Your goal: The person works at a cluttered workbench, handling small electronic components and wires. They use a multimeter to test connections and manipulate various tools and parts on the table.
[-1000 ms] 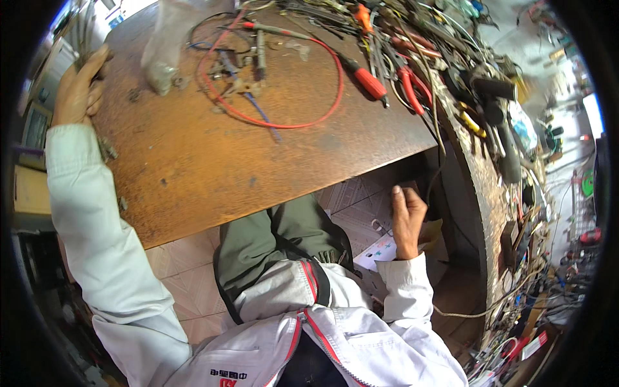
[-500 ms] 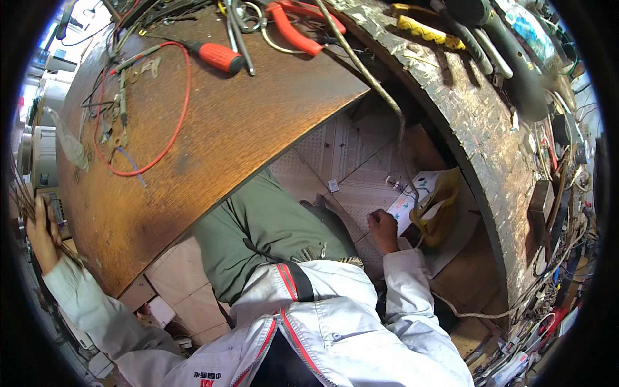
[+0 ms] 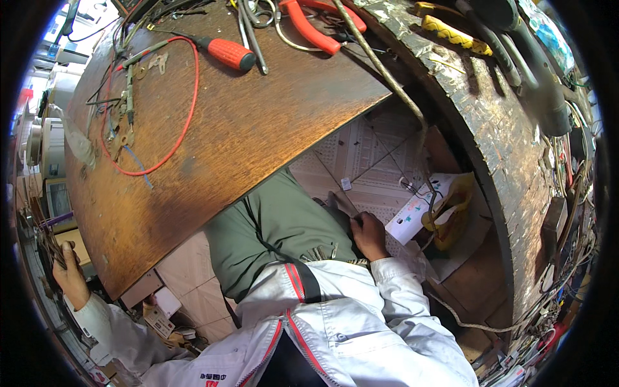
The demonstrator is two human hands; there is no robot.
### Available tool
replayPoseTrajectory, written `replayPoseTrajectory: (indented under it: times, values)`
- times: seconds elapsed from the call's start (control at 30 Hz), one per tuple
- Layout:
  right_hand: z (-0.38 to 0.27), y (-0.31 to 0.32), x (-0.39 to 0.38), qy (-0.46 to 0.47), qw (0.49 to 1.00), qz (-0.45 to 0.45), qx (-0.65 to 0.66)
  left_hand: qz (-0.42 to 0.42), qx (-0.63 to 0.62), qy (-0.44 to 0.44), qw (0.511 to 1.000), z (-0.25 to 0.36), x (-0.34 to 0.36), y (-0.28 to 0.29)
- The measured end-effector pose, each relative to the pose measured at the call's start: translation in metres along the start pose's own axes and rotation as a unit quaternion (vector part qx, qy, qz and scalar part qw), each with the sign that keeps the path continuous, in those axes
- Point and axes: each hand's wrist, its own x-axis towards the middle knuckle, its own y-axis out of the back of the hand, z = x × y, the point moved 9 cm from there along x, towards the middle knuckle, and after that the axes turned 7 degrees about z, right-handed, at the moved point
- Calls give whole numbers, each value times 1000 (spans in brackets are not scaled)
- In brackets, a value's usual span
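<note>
At the far left, past the wooden board's edge, my left hand (image 3: 72, 276) is closed on a bundle of thin dark wires (image 3: 48, 242), with its thumb upward. The far fingers are partly hidden. My right hand (image 3: 369, 237) is curled into a loose fist beside my green-trousered thigh; whatever its fingers may hold cannot be seen. On the wooden board (image 3: 213, 138) are a red-handled screwdriver (image 3: 225, 54), a looped red test lead (image 3: 195, 97) and red-handled pliers (image 3: 313, 29), all apart from my hands.
A worn bench (image 3: 480, 129) curves along the right, with a yellow-handled tool (image 3: 456, 35) on it and tangled wires at its edge. Below, a yellow plastic bag (image 3: 451, 222) and a white box (image 3: 412, 216) lie on the tiled floor. A cord (image 3: 380, 68) hangs across the gap.
My left hand has moved down and slightly right, with the wires now above it. My right hand has shifted left toward my thigh. The whole view has swung slightly.
</note>
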Motion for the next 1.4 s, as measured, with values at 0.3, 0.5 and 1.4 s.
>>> replayPoseTrajectory:
  times: [0.3, 0.5, 1.4]
  values:
    - [-31, -13, -4, 59, 998, 12, -12, 34, 80, -39, 995, -35, -32, -11]
    - [-10, -32, -1, 52, 998, 8, 31, 61, 188, -89, 976, -21, -42, -25]
    - [5, -41, 5, 38, 996, 11, 79, 74, 267, -121, 953, -23, -44, -28]
